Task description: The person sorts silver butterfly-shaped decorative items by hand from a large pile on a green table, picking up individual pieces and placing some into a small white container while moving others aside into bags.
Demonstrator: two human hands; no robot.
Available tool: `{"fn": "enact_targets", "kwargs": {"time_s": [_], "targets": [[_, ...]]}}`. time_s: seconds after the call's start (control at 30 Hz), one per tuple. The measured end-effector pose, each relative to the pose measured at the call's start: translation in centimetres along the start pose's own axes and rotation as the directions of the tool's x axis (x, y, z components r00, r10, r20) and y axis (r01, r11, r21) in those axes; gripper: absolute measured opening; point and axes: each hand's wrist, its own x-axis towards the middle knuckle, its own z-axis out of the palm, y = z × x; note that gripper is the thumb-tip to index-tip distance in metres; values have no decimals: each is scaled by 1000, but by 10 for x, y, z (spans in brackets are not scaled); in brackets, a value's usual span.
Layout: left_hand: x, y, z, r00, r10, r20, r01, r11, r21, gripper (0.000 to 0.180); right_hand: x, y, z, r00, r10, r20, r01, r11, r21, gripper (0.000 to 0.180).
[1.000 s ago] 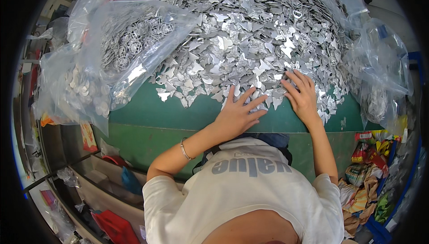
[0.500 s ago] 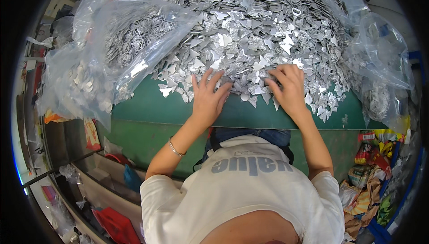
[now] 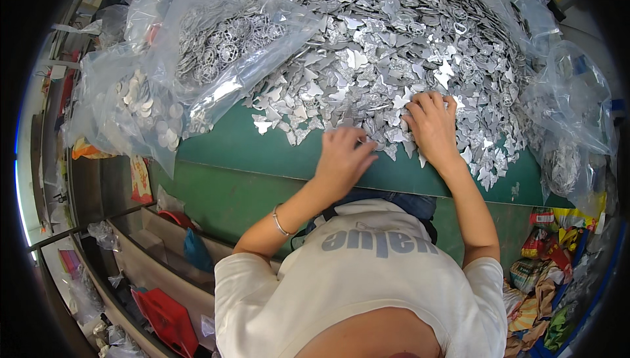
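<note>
A broad heap of small flat silver metal pieces (image 3: 367, 63), many butterfly-shaped, covers the green tabletop (image 3: 262, 158). My right hand (image 3: 433, 131) rests at the heap's near side, fingers bent together and thumb close to them. Whatever is between those fingertips is hidden. Just off the heap's front edge, my left hand (image 3: 342, 161) hovers over the green surface, its fingers curled and smeared by motion. Whether it holds a piece cannot be made out.
A clear plastic bag (image 3: 230, 49) of openwork silver pieces lies at the left, beside another bag of round silver discs (image 3: 147, 105). More clear plastic (image 3: 571, 108) drapes the right side. Coloured packages (image 3: 541, 246) stand low right; a red item (image 3: 167, 322) lies low left.
My left hand has drawn back from the heap toward the table's front edge, and its fingers have curled. My right hand stays at the heap with its fingers closer together. The view has shifted slightly.
</note>
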Motion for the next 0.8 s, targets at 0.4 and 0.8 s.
{"fn": "enact_targets", "kwargs": {"time_s": [0.4,0.8], "targets": [[1,9,10,888,-429,166,409,569,-713,11,-17,2,-24,902,427,71,-357,641,680,5],[2,14,15,537,-156,829,567,-660,-492,17,-29,6,-20,950,297,-95,-281,947,153,40]]}}
